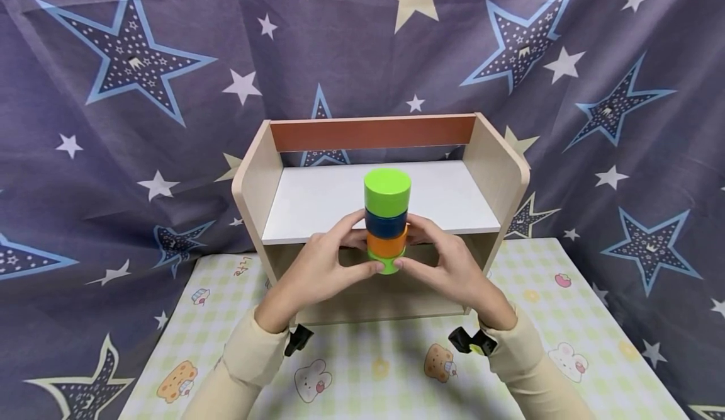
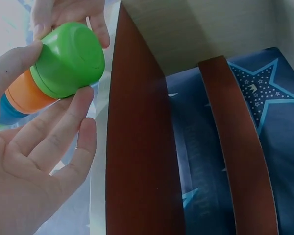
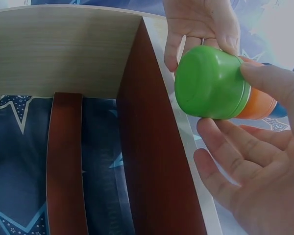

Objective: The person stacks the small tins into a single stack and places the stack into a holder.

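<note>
A stack of round cups shows in the head view: a bright green cup [image 1: 387, 192] on top, then a dark blue one [image 1: 386, 223], an orange one [image 1: 387, 244] and a green one [image 1: 387, 264] at the bottom. My left hand [image 1: 323, 259] and right hand [image 1: 453, 266] grip the stack from either side, thumbs at its lower green cup, fingers curving behind. In the left wrist view the green end [image 2: 71, 61] lies between thumb and fingertips. The right wrist view shows that green cup [image 3: 211, 83] pinched likewise. The stack is held up in front of the shelf.
Behind the stack stands a small wooden shelf unit [image 1: 504, 181] with a white upper board [image 1: 317, 199] and a red-brown back rail [image 1: 374, 133]. It rests on a table with a green checked cloth [image 1: 379, 401]. A star-patterned curtain [image 1: 362, 61] hangs behind.
</note>
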### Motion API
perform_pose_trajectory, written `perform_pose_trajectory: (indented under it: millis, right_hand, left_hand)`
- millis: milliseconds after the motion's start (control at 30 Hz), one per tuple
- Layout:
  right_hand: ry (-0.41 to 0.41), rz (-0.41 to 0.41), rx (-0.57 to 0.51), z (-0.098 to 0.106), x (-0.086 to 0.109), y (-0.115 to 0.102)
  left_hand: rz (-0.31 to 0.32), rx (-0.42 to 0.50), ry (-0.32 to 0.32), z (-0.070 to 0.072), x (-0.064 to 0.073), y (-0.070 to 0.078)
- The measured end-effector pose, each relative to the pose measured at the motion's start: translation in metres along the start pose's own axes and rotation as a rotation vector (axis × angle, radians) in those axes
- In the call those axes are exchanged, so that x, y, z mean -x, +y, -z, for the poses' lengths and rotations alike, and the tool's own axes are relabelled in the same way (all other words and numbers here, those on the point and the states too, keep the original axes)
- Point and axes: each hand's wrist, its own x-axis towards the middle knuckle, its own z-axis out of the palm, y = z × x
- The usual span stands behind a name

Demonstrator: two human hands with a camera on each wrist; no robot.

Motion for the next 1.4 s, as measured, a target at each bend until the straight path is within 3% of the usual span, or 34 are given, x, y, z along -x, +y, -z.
perform_pose_trajectory:
  millis: [533,1400]
  right_hand:
    - [0.006,-0.025,-0.034,0.007,-0.010,-0.003]
    - [0.001,-0.075,-0.055,0.009,-0.024,0.004]
  left_hand:
    - [-0.011,0.003,0.006,0.008,-0.010,0.006]
    - [0.032,0.023,0.044,0.010,-0.023,-0.003]
